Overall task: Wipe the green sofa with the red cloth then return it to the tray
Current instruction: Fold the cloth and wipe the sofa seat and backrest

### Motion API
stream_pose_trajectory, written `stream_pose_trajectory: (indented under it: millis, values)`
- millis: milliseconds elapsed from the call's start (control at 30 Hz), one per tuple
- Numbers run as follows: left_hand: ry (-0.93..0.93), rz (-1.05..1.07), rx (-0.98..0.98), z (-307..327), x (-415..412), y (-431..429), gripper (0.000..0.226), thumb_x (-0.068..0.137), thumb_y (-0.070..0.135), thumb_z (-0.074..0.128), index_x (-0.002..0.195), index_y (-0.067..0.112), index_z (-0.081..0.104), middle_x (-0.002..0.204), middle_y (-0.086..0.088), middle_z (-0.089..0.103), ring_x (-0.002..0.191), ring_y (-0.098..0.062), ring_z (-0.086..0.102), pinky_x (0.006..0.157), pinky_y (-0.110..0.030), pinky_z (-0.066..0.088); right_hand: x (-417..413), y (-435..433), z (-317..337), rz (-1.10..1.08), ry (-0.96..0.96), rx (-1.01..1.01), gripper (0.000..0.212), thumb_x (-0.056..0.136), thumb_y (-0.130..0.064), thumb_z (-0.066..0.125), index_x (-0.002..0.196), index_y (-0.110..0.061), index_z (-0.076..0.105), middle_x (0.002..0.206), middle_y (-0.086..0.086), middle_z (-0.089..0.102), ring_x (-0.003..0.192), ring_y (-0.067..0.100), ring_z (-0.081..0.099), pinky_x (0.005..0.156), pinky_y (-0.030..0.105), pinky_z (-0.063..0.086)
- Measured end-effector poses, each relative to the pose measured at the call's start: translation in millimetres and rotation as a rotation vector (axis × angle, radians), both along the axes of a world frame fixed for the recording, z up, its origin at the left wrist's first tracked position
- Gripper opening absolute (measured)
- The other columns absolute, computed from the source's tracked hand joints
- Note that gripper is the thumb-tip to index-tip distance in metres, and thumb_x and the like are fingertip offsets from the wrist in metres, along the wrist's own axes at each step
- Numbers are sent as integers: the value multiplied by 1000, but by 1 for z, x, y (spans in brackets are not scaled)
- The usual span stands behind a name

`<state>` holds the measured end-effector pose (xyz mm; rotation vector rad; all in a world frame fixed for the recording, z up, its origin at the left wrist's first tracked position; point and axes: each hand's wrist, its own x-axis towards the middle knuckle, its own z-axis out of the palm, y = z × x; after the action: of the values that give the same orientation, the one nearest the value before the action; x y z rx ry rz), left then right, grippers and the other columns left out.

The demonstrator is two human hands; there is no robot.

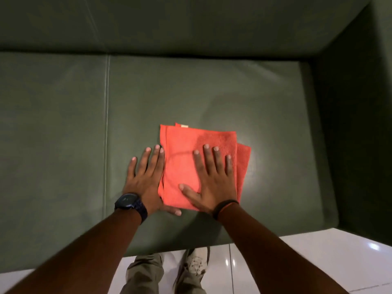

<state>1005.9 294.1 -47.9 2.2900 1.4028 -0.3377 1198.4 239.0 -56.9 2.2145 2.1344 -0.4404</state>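
Note:
A folded red cloth [183,164] lies flat on the right seat cushion of the green sofa [267,115]. My right hand [212,181] presses flat on top of the cloth, fingers spread and pointing toward the backrest. My left hand [145,177] lies flat on the cushion against the cloth's left edge, fingers apart, with its thumb stretched along the cloth's near edge. Neither hand is closed around the cloth. No tray is in view.
The sofa's backrest [191,24] runs across the top and its right armrest [356,124] rises at the right. A seam [106,124] splits the seat cushions on the left. Glossy white floor tiles [297,262] and my shoes [195,266] show below the seat's front edge.

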Motion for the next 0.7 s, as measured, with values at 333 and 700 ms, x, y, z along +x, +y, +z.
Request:
stream_pose_trajectory:
  millis: [333,700]
  values:
    - [-268,-312,210,34,15,-12,29,51,42,81,74,27,70,82,7,70,84,-19,62,82,-37,34,79,-18,27,663,5,120,41,87,-53,53,114,-22,60,113,8,68,108,29,62,97,44,35]
    - [-521,-204,415,133,105,139,23,82,31,47,77,17,66,69,-2,64,65,-27,58,63,-37,34,165,140,167,351,155,61,15,81,-13,66,95,-16,65,82,9,70,74,29,68,66,37,55]
